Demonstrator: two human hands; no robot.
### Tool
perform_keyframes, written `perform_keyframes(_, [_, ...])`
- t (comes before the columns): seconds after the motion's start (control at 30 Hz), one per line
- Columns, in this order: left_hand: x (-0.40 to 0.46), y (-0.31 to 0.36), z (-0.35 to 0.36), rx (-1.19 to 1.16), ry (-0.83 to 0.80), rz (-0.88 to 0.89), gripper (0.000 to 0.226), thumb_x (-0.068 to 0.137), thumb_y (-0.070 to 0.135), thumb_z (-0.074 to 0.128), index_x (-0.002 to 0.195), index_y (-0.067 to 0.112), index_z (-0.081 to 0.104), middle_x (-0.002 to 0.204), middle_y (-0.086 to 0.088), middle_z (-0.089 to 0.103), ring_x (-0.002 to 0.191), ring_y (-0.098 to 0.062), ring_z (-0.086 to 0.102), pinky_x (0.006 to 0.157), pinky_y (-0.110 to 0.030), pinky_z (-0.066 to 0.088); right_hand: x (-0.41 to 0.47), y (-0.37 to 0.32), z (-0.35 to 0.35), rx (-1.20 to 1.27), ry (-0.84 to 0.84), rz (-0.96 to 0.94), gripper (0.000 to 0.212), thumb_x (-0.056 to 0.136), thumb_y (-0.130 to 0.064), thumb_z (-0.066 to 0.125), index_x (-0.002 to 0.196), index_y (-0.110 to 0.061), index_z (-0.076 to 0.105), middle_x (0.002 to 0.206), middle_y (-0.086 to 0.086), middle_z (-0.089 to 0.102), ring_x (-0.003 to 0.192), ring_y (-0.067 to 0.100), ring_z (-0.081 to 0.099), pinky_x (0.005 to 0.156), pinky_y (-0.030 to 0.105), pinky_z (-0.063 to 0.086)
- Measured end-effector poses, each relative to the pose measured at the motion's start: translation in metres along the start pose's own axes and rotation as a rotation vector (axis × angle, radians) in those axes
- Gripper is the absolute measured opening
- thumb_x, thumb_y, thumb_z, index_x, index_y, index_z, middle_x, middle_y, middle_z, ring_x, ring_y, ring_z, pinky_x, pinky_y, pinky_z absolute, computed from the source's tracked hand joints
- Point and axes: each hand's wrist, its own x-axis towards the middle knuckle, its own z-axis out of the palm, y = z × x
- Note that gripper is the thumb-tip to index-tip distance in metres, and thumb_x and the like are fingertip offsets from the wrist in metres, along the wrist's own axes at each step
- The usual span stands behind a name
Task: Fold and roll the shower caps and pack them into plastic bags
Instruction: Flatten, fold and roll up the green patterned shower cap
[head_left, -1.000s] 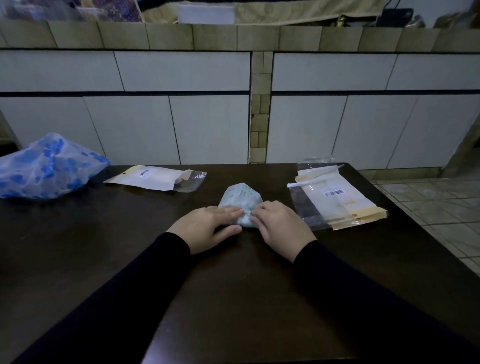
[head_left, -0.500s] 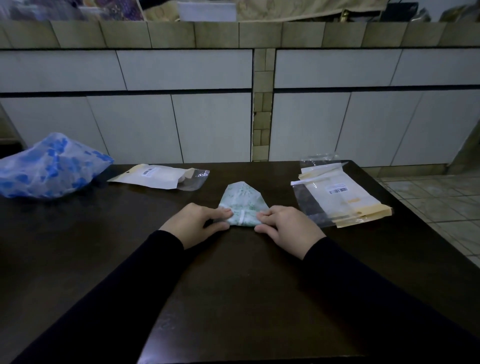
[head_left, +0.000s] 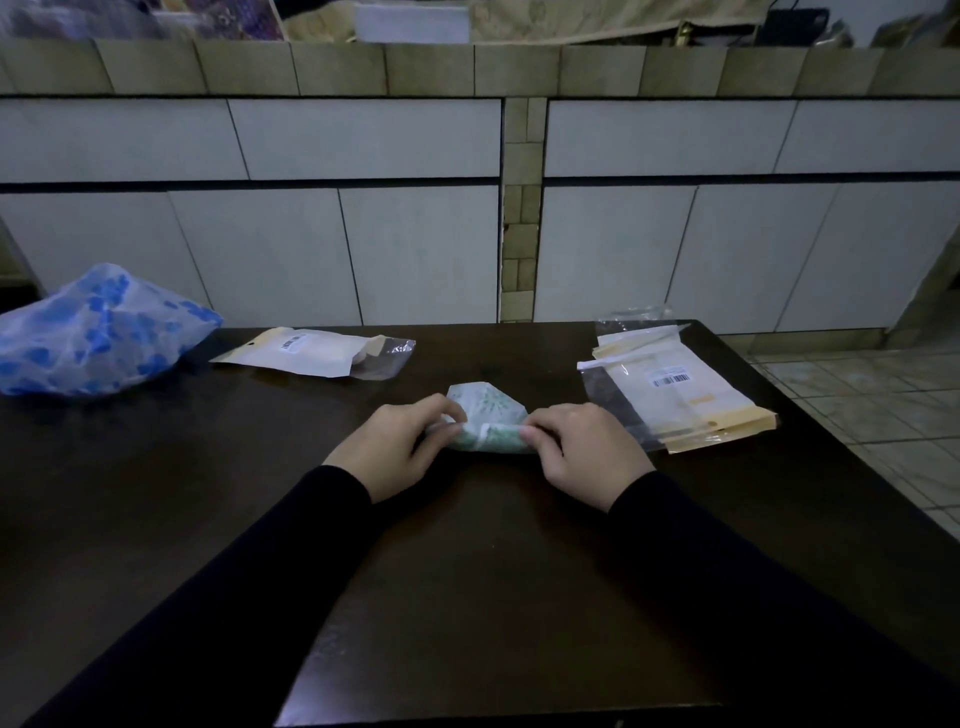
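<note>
A pale shower cap with a green print (head_left: 485, 410) lies folded on the dark table (head_left: 208, 519), its near edge rolled into a short tube. My left hand (head_left: 395, 447) pinches the left end of that roll and my right hand (head_left: 582, 447) pinches the right end. The far part of the cap still lies flat, pointing away from me. A stack of plastic bags (head_left: 675, 395) with barcode labels rests to the right of my right hand. One filled bag (head_left: 311, 353) lies at the back left.
A blue-spotted shower cap (head_left: 98, 332) sits puffed up at the table's far left. White tiled cabinets (head_left: 363, 249) stand behind the table. The table's right edge drops to a tiled floor (head_left: 883, 415).
My hands have moved apart to the ends of the cap and curled over its near edge. That edge has been rolled up away from me into a small tube.
</note>
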Motion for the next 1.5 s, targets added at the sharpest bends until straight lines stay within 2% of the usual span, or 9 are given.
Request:
perform_keyframes(0.27, [0.011,0.007,0.010,-0.057,0.091,-0.125,0.011,0.094,0.030,0.058,0.097,0.025,0.066,0.082,0.001,0.065,0.074,-0.005,0.058,0.063,-0.012,0.040,0.007,0.002,0.008,0.105,0.054,0.135,0.027,0.098,-0.033,0.048,0.115,-0.023,0.066,0.107,-0.004,0.066,0.096,0.008,0.059,0.085,0.023,0.048])
perform_keyframes(0.5, [0.013,0.001,0.017,0.043,0.180,-0.024,0.017,0.091,0.023,0.063,0.101,0.013,0.074,0.097,-0.001,0.060,0.082,-0.006,0.052,0.077,-0.011,0.039,0.007,0.005,0.012,-0.109,0.239,-0.210,0.023,0.087,-0.014,0.065,0.109,-0.016,0.070,0.102,0.000,0.063,0.094,0.018,0.058,0.085,0.036,0.048])
perform_keyframes(0.67, [0.012,0.002,0.015,0.133,0.216,0.111,0.021,0.091,0.019,0.062,0.110,0.015,0.070,0.108,-0.001,0.064,0.100,-0.012,0.058,0.086,-0.022,0.045,0.004,0.000,0.013,-0.155,0.135,-0.149,0.034,0.096,-0.037,0.050,0.122,-0.018,0.063,0.114,-0.002,0.060,0.103,0.015,0.054,0.092,0.034,0.043])
perform_keyframes(0.77, [0.011,0.002,0.015,0.165,0.126,0.176,0.023,0.091,0.022,0.061,0.112,0.018,0.070,0.119,0.002,0.067,0.116,-0.010,0.058,0.100,-0.033,0.047,0.004,0.000,0.012,-0.118,0.078,-0.078,0.039,0.098,-0.039,0.047,0.131,-0.020,0.057,0.120,-0.002,0.058,0.107,0.012,0.053,0.093,0.027,0.045])
perform_keyframes(0.87, [0.011,0.000,0.013,0.104,-0.096,0.050,0.037,0.095,0.030,0.056,0.131,0.025,0.057,0.140,0.010,0.051,0.135,-0.002,0.036,0.116,-0.030,0.024,0.005,-0.002,0.014,-0.133,0.023,-0.034,0.040,0.100,-0.037,0.041,0.134,-0.020,0.053,0.124,-0.001,0.056,0.111,0.012,0.052,0.095,0.026,0.044])
perform_keyframes(1.07, [0.012,-0.003,0.008,0.102,-0.284,-0.025,0.046,0.099,0.030,0.047,0.144,0.029,0.038,0.151,0.018,0.030,0.137,0.006,0.014,0.119,-0.030,0.010,0.007,-0.001,0.014,-0.103,-0.049,0.031,0.041,0.101,-0.038,0.040,0.138,-0.023,0.049,0.123,-0.002,0.055,0.108,0.011,0.055,0.093,0.028,0.048])
perform_keyframes(1.23, [0.007,-0.020,0.006,0.158,-0.298,-0.174,0.045,0.080,0.075,0.035,0.124,0.073,0.029,0.151,0.016,0.034,0.143,-0.015,0.025,0.117,-0.045,0.023,0.005,0.001,0.011,-0.103,-0.086,0.008,0.045,0.100,-0.040,0.042,0.143,-0.024,0.043,0.130,-0.004,0.051,0.116,0.014,0.051,0.100,0.031,0.044])
perform_keyframes(1.37, [0.007,-0.011,0.005,0.202,-0.110,-0.050,0.042,0.086,0.051,0.060,0.127,0.040,0.057,0.136,0.016,0.053,0.130,-0.005,0.041,0.106,-0.024,0.030,0.001,0.003,0.009,-0.175,-0.037,-0.139,0.051,0.098,-0.035,0.048,0.146,-0.022,0.037,0.144,-0.001,0.040,0.134,0.015,0.033,0.113,0.033,0.026])
perform_keyframes(1.5, [0.007,-0.006,0.003,0.180,-0.059,0.049,0.034,0.089,0.036,0.062,0.121,0.023,0.065,0.122,0.008,0.060,0.119,-0.005,0.043,0.100,-0.023,0.038,0.002,0.002,0.009,-0.094,-0.044,-0.177,0.043,0.097,-0.032,0.052,0.139,-0.024,0.047,0.137,-0.004,0.046,0.125,0.011,0.041,0.106,0.030,0.038])
